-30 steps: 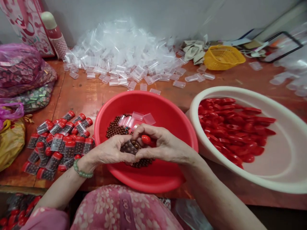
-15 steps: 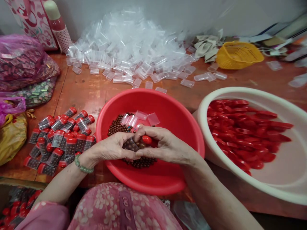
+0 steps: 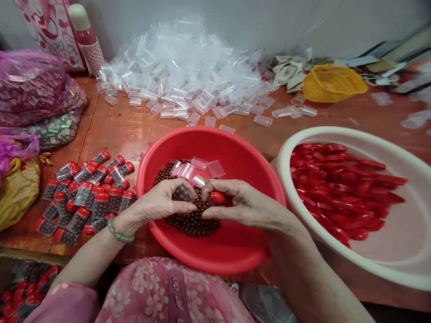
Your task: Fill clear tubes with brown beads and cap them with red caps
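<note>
Clear plastic case of brown beads: in our left hand, between thumb and fingers, tilted, over the red plastic basin. Small glossy red plastic cap: tucked in the curled fingers of our right hand, just beside the case, not on it.

Left hand pinches the case, thumb below, fingers above. Right hand is cupped around the cap, thumb and index tips apart, facing our left hand. Both forearms reach in from the bottom corners; green bead bracelet on our left wrist.

Loose round brown beads lie in the basin under and around our hands, loose clear plastic sleeves just beyond. Left of the basin, a pile of red-capped bead cases on the reddish-brown wooden tabletop. Right: white plastic basin with glossy red plastic pieces. Back: big heap of clear sleeves, yellow plastic basket. Our fingers hide part of the case and cap; nothing visible stands between the two.
</note>
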Action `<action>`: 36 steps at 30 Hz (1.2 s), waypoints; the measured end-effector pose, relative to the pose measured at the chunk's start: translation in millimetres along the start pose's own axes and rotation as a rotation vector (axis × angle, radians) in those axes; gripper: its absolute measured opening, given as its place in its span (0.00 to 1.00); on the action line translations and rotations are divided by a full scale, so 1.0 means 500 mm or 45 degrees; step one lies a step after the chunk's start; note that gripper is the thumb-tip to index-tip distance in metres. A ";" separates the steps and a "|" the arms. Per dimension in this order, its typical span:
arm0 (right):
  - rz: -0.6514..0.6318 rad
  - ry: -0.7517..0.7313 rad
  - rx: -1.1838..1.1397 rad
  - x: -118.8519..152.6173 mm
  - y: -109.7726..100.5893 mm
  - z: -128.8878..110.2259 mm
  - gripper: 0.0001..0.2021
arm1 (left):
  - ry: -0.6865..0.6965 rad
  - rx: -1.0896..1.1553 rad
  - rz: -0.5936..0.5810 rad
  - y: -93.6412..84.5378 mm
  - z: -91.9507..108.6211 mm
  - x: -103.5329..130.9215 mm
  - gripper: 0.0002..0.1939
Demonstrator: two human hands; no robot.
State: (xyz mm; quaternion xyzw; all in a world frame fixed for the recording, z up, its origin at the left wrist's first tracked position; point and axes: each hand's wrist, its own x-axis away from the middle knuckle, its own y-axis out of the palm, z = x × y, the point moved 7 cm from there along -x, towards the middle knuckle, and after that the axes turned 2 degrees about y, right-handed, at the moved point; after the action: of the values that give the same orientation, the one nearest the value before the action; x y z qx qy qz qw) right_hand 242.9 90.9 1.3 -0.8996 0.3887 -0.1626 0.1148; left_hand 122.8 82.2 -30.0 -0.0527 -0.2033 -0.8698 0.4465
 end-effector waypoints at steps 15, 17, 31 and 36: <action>0.849 -0.051 -0.698 -0.008 -0.011 0.011 0.16 | -0.124 0.574 0.240 0.040 -0.025 -0.006 0.18; 0.881 -0.065 -0.653 -0.003 -0.010 0.010 0.17 | -0.097 0.676 0.293 0.040 -0.025 -0.005 0.18; 0.826 -0.139 0.211 0.038 -0.005 -0.036 0.09 | 0.213 0.167 0.532 0.000 0.024 0.002 0.08; 0.604 -0.212 0.498 0.053 0.015 -0.045 0.16 | 0.202 0.116 0.553 -0.002 0.026 0.006 0.08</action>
State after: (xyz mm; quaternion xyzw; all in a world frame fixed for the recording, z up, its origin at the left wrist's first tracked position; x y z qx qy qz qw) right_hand 246.3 64.7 24.8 -0.7549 0.5384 -0.1286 0.3516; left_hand 119.1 85.5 -17.4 -0.0065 -0.1906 -0.7446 0.6397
